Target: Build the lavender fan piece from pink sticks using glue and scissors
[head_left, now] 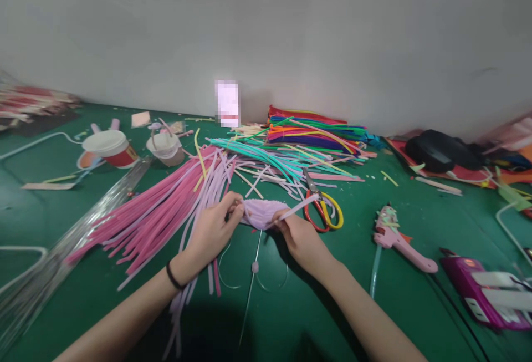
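Note:
Between my hands is a lilac piece made of pipe cleaners (262, 213). My left hand (216, 226) pinches its left end, thumb and fingers pressed together. At its right end my right hand (301, 237) grips the piece, and a loose lilac strip (300, 205) sticks out to the upper right. Below the piece a thin metal wire (249, 301) with a small lilac knot runs toward me, with thin curved wires beside it. Pink and lilac pipe cleaners (166, 207) lie to the left. Red and yellow scissors (324, 209) rest just beyond my right hand.
Coloured pipe cleaners (316, 134) are piled by the wall. A paper cup (110, 148), a small plastic cup (165, 148) and clear-wrapped wires (112, 193) are left. A pink glue gun (399, 240), a magenta device (484, 290) and a black object (443, 151) are right.

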Motion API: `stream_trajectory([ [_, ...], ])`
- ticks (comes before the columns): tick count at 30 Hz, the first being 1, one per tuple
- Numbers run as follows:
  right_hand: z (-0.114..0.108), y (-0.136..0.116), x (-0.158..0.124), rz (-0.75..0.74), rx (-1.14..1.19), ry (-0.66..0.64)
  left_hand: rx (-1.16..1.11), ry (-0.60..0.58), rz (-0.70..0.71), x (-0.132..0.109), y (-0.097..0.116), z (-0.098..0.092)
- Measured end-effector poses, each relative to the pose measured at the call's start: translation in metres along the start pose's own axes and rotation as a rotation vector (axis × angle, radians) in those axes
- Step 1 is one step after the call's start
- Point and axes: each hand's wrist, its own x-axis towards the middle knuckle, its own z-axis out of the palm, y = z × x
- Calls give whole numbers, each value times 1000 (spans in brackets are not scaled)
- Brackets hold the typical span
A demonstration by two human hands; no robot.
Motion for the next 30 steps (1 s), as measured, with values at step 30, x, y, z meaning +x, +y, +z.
stream_trajectory([
  [30,7,13,0,-124,-16,30,72,-204,420,-1,-20,2],
])
